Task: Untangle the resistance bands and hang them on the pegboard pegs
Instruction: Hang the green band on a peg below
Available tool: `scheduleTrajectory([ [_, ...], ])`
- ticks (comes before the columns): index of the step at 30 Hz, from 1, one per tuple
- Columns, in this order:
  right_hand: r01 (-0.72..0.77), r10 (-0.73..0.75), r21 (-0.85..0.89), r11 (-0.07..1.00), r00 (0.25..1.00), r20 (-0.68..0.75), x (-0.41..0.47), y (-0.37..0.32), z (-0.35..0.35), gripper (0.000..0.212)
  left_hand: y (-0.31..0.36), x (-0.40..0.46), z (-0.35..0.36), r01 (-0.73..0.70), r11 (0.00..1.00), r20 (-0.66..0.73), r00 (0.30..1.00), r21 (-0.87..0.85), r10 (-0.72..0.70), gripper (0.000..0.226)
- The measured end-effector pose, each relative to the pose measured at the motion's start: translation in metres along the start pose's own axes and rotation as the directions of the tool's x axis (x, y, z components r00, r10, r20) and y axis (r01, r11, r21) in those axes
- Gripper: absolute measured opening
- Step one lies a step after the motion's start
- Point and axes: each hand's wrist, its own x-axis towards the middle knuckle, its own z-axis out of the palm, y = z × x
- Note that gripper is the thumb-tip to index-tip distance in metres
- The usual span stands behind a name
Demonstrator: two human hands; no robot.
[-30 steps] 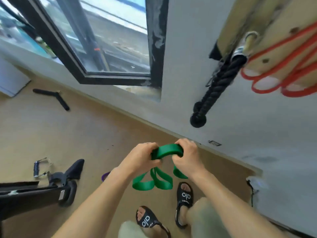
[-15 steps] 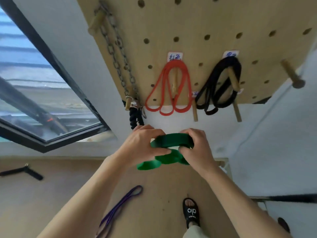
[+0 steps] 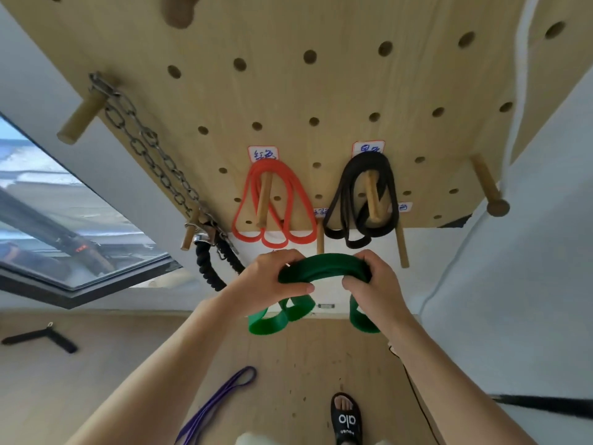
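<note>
Window [image 3: 64, 226] w/ dark frame, left side of frame. Steel chain [image 3: 150, 155] hangs diagonally, upper left toward centre-left, ending at a clip w/ black braided rope [image 3: 208, 268] below it. Black handle bar [image 3: 41, 338] lies on wood floor [image 3: 321, 364], lower left. Black slide sandal [image 3: 347, 420] w/ white "alo" lettering, bottom centre-right. Thin black cable [image 3: 414, 390] runs along floor nr the white wall [image 3: 513, 300], right side.

Band [image 3: 324, 266] below pegboard [image 3: 321, 101], perhaps apart.
</note>
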Motion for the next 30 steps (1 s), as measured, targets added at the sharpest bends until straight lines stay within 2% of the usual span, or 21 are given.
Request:
scheduleTrajectory([
  [4, 0.025, -0.026, -0.099, 0.995, 1.0, -0.009, 0.018, 0.018, 0.003, 0.023, -0.01, 0.017, 0.007, -0.003, 0.999, -0.03, 1.0, 0.043, 0.004, 0.023],
  [7, 0.042, -0.053, -0.209, 0.977, 0.998, -0.046, 0.035, 0.031, 0.013, 0.018, -0.02, 0.031, 0.01, 0.01, 0.999, -0.051, 0.999, 0.053, -0.007, 0.025],
  [14, 0.139, -0.2, -0.44, 0.887, 0.975, -0.096, 0.06, 0.048, 0.034, 0.028, -0.048, 0.057, 0.008, 0.023, 0.993, -0.049, 0.999, 0.116, -0.017, 0.033],
  [22, 0.118, -0.208, -0.34, 0.933, 0.948, -0.242, 0.071, 0.047, 0.043, 0.031, -0.053, 0.078, 0.005, -0.039, 0.998, -0.11, 0.993, 0.052, 0.044, 0.042],
  [27, 0.035, -0.135, -0.434, 0.9, 0.97, -0.203, 0.075, 0.049, 0.044, 0.039, -0.058, 0.089, 0.003, -0.052, 0.995, -0.05, 0.997, 0.08, 0.056, 0.037],
  [30, 0.014, -0.094, -0.407, 0.913, 0.98, -0.178, 0.074, 0.044, 0.042, 0.044, -0.061, 0.091, 0.003, -0.089, 0.991, -0.043, 0.995, 0.095, 0.093, 0.04],
])
